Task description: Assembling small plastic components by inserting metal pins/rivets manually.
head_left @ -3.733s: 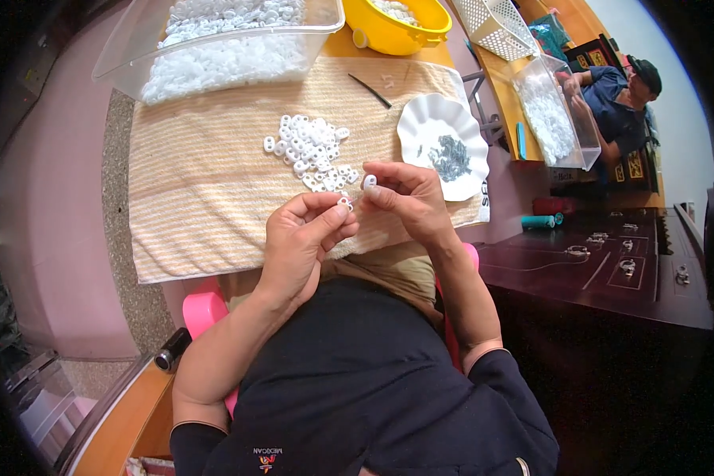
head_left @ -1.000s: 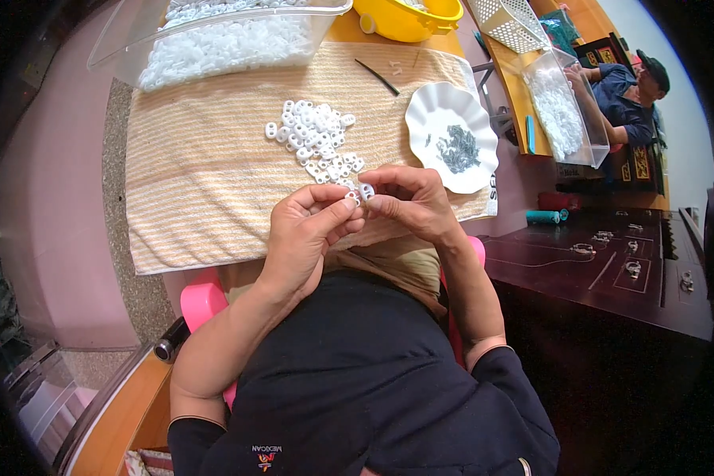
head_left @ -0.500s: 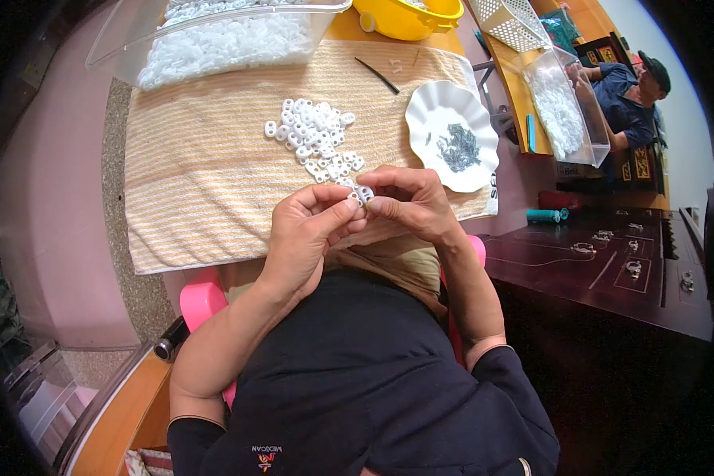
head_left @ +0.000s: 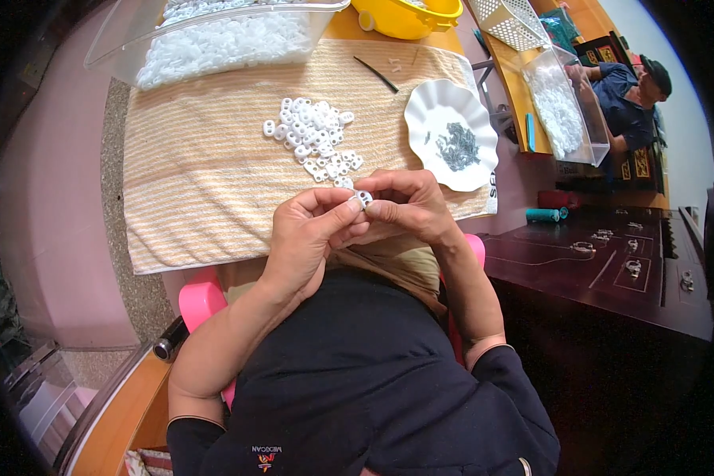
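Between my two hands, over the near edge of the towel, is a small white plastic piece with two holes [head_left: 363,198]. My left hand [head_left: 309,226] pinches its left side with thumb and forefinger, the other fingers curled beneath. From the right, the thumb and forefinger of my right hand [head_left: 416,205] close on it too. Whether it is one part or two pressed together, I cannot tell. Just beyond my fingertips lies a heap of similar white two-holed pieces [head_left: 313,127], with flatter white pieces [head_left: 333,165] trailing toward me.
A striped towel [head_left: 198,174] covers the table. On it are a white wavy-rimmed plate [head_left: 424,119] of tiny dark grey bits and a thin black stick [head_left: 375,74]. Behind stand a clear bin [head_left: 222,51] of white pieces and a yellow basin [head_left: 412,20]. A person [head_left: 631,99] sits at the right.
Half a second ago two white pieces showed slightly apart, one at each hand's fingertips. Now they appear brought together as one. Both hands remain in nearly the same place.
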`<state>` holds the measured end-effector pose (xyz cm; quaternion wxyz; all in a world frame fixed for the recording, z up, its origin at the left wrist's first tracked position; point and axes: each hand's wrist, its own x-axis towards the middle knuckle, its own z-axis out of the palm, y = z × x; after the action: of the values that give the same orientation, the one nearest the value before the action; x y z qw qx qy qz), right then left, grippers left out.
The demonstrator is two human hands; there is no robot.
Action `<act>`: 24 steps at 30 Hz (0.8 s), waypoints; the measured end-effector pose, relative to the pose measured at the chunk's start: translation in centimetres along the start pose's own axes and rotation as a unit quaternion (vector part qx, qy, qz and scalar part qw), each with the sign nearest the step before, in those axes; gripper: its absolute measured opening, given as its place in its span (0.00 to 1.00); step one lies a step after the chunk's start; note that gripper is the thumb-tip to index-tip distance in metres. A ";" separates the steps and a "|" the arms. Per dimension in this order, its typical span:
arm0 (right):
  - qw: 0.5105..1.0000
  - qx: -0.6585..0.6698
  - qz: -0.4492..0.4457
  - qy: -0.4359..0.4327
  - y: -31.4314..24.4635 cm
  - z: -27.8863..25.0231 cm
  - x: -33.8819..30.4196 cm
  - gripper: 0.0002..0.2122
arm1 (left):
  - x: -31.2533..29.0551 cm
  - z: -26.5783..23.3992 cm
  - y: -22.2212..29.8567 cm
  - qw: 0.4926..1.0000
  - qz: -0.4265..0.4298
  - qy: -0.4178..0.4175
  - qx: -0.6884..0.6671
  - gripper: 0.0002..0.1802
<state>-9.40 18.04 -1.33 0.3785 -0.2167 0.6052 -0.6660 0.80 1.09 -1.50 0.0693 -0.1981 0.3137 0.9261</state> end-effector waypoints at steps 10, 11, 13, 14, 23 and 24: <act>1.000 -0.014 0.005 0.014 -0.1 0.1 0.0 0.14 | -0.1 0.2 0.0 1.000 -0.006 0.016 -0.009 0.07; 1.000 -0.003 0.004 0.012 0.1 0.0 0.0 0.14 | -0.1 0.2 0.1 1.000 -0.006 0.018 -0.006 0.07; 1.000 0.008 0.004 0.009 0.3 -0.1 0.0 0.14 | -0.2 0.3 0.1 1.000 -0.006 0.019 -0.003 0.07; 1.000 0.009 0.002 0.008 0.4 -0.1 0.0 0.14 | -0.2 0.4 0.1 1.000 -0.009 0.023 -0.001 0.07; 1.000 0.009 -0.007 -0.001 0.4 -0.1 -0.1 0.14 | -0.2 0.4 0.2 1.000 -0.013 0.023 0.003 0.08; 1.000 0.011 -0.010 -0.001 0.4 0.0 -0.1 0.14 | -0.2 0.4 0.2 1.000 -0.016 0.019 0.002 0.08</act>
<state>-9.25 18.16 -1.68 0.3753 -0.2191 0.5950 -0.6761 0.84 1.13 -0.98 0.0781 -0.2203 0.3135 0.9204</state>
